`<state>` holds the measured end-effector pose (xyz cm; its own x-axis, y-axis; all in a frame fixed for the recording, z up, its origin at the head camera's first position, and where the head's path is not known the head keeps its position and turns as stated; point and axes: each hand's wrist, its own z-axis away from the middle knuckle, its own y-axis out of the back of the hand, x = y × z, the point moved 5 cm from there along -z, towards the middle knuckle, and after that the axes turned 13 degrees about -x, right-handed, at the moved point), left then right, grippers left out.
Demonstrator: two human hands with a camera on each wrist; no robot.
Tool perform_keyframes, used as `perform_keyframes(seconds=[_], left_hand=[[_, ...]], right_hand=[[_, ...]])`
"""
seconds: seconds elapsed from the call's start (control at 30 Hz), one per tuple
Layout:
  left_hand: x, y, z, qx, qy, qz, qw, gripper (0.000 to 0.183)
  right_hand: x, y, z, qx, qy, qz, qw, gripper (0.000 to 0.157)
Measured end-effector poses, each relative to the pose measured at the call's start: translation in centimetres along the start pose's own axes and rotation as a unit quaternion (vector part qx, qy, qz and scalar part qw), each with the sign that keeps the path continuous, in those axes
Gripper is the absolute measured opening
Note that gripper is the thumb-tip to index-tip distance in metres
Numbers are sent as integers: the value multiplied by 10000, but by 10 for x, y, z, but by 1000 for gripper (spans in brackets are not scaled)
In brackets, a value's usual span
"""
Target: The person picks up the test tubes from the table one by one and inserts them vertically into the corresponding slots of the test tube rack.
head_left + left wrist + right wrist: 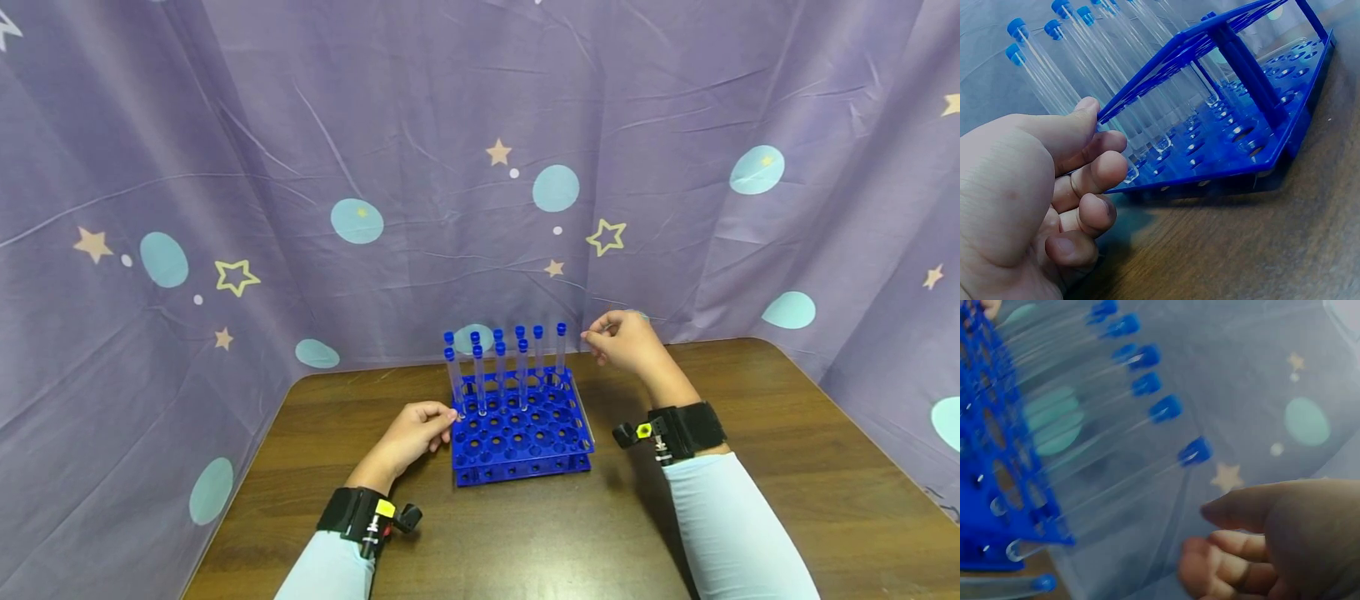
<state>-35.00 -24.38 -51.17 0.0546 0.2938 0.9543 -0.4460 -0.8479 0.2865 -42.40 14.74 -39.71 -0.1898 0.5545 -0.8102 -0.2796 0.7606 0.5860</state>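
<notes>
A blue test tube rack [517,437] stands on the table, with several clear test tubes [522,379] with blue caps upright in its back rows. At the rack's left edge, my left hand [420,429] pinches the upper plate, thumb on top and fingers below, as the left wrist view shows the hand [1041,181] close up. My right hand [626,340] is in the air right of the back right test tube [561,350]. In the right wrist view, its loosely bent fingers [1235,509] hold nothing and are apart from the nearest blue cap [1195,452].
A further blue-capped tube [997,586] shows low beside the rack's right side in the right wrist view. Behind the wooden table [525,542] hangs a purple curtain [420,150] with stars and ovals. Both wrists carry black straps [686,429] with small cameras.
</notes>
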Motion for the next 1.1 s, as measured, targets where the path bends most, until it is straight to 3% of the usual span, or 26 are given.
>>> perform_keyframes(seconds=[0.13, 0.27, 0.6, 0.87, 1.1], left_hand=[[0, 0, 0, 6, 5, -22, 10000, 30], [0, 0, -1, 8, -3, -38, 10000, 31], [-1, 0, 0, 1, 34, -67, 10000, 32], [-2, 2, 1, 12, 56, -43, 10000, 31], [-1, 1, 0, 30, 74, -42, 10000, 31]], right_hand=[[21, -14, -9, -616, -335, -280, 9971, 23], [38, -24, -15, -873, -601, -279, 9940, 23], [56, -39, -20, -984, -896, 99, 9911, 35], [61, -55, -26, -1210, -832, 58, 9891, 42], [61, -62, -25, -1321, -778, 186, 9880, 38]])
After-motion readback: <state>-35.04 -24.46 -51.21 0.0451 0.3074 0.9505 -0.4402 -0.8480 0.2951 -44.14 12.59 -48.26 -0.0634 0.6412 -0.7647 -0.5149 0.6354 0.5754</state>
